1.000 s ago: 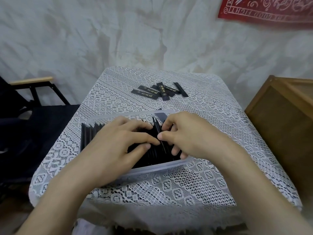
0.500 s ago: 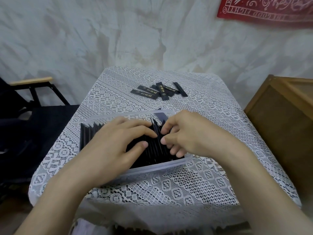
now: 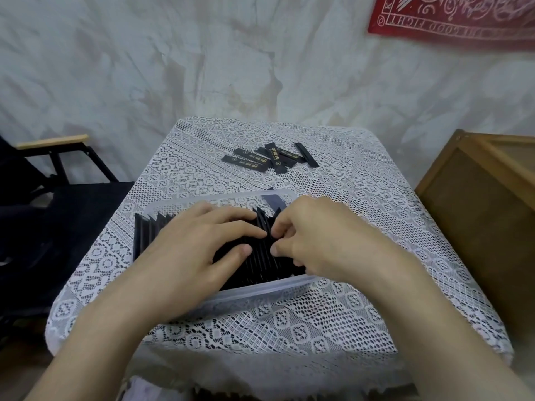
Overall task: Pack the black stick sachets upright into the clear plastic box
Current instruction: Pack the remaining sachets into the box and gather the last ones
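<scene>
Pressing sachets (image 3: 262, 263): L hand (image 3: 197, 250) flat, R hand (image 3: 318, 241) pinching.

White openwork lace tablecloth (image 3: 289, 322), translucent smooth plastic box (image 3: 260, 289), matt black sachets (image 3: 260, 261).

Left grip (image 3: 185, 256) and right grip (image 3: 321, 241) are bare, forearms (image 3: 95, 328) unclothed.

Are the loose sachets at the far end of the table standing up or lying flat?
Lying flat. The loose sachets sit in a small overlapping heap on the lace tablecloth, outside the clear box.
</scene>
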Demonstrator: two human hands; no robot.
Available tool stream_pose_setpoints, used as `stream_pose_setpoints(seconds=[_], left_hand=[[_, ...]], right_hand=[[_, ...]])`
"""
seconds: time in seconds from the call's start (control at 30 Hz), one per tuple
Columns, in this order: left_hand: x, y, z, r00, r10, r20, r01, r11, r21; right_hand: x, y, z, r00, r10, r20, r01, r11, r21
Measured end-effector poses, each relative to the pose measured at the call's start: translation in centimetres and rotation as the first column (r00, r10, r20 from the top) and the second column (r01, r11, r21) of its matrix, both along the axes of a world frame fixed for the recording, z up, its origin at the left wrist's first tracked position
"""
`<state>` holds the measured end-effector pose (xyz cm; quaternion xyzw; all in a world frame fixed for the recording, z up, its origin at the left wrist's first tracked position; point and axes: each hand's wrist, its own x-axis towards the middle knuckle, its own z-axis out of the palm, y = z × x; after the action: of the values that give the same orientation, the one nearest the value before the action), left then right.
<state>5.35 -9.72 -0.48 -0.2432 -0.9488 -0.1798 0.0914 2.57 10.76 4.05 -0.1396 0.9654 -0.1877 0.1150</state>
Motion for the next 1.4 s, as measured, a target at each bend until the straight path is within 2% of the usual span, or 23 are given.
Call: stream_pose_setpoints(seconds=[0.13,0.27,0.4,0.9,1.23,1.33,1.4], left_hand=[[0.0,0.1,0.0,1.000,0.008,-0.006,-0.008,1.000,-0.010],[0.1,0.1,0.0,1.000,0.011,-0.005,-0.011,1.000,-0.005],[0.1,0.1,0.0,1.000,0.019,-0.009,-0.019,1.000,-0.019],[0.4,1.3,0.4,0.998,0.034,-0.050,-0.039,0.993,-0.113],[0.1,1.5,0.3,1.000,0.013,-0.025,-0.016,0.992,-0.124],[0.0,1.4,0.2,1.000,0.024,-0.002,-0.024,0.991,-0.133],[0.1,1.4,0.2,1.000,0.027,0.006,-0.026,0.992,-0.122]], right_hand=[[-0.2,0.6,0.2,0.993,-0.027,0.114,0.042,0.990,-0.132],[-0.4,0.5,-0.3,0.998,-0.015,-0.059,0.018,0.999,0.041],[-0.5,0.7,-0.1,0.998,0.050,-0.039,-0.047,0.996,0.071],[-1.8,2.5,-0.3,0.978,0.183,0.103,-0.172,0.979,-0.110],[-2.3,3.7,-0.4,0.956,0.221,0.195,-0.170,0.954,-0.246],[-2.1,4.3,0.5,0.948,0.249,0.197,-0.174,0.927,-0.332],[-2.5,5.1,1.1,0.978,0.158,0.139,-0.084,0.898,-0.432]])
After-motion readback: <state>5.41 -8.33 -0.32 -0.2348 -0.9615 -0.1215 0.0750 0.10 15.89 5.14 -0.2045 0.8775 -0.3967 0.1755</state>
